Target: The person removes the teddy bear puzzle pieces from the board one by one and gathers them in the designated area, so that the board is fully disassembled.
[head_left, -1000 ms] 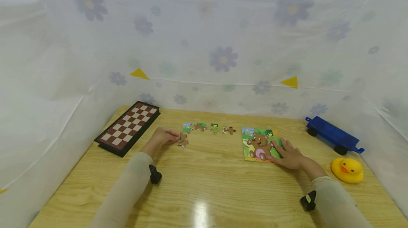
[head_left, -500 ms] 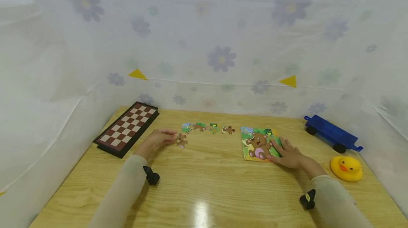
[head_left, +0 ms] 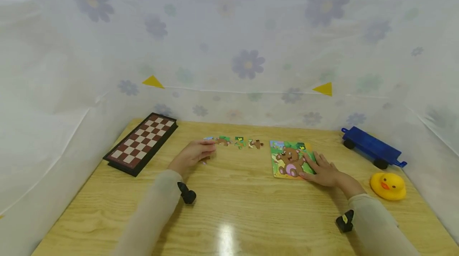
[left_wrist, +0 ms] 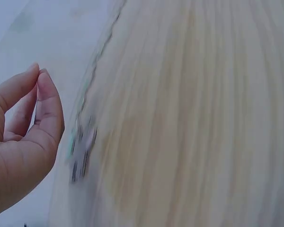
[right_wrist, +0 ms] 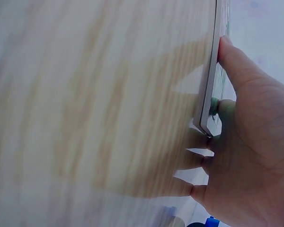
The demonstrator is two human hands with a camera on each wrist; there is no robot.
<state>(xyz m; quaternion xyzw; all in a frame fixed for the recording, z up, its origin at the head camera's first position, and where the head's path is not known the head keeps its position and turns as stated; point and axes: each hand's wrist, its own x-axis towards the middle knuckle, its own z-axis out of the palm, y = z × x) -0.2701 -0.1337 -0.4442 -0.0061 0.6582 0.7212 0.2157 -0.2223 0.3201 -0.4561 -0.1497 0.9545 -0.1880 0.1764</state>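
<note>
My left hand (head_left: 191, 154) hovers over the left end of a row of jigsaw pieces, covering part of it. In the left wrist view, thumb and index fingertips meet on my left hand (left_wrist: 31, 132), and nothing shows between them. Below it lies a brown jigsaw piece (head_left: 205, 161), mostly hidden. The row includes a bear-head piece (head_left: 223, 141), a green piece (head_left: 240, 143) and a brown-and-yellow piece (head_left: 255, 144). My right hand (head_left: 324, 172) rests with spread fingers on the right part of a bear puzzle board (head_left: 281, 158); its thumb lies along the board's near edge (right_wrist: 209, 85).
A folding chessboard (head_left: 143, 140) lies at the table's left edge. On the right are a blue toy wagon (head_left: 373, 146) and a yellow rubber duck (head_left: 388, 186). A flowered white curtain (head_left: 229, 49) hangs behind the wooden table (head_left: 251, 216).
My left hand drew slightly left from the brown jigsaw piece, then moved right and farther away, over it toward the row. The right hand stays on the puzzle board.
</note>
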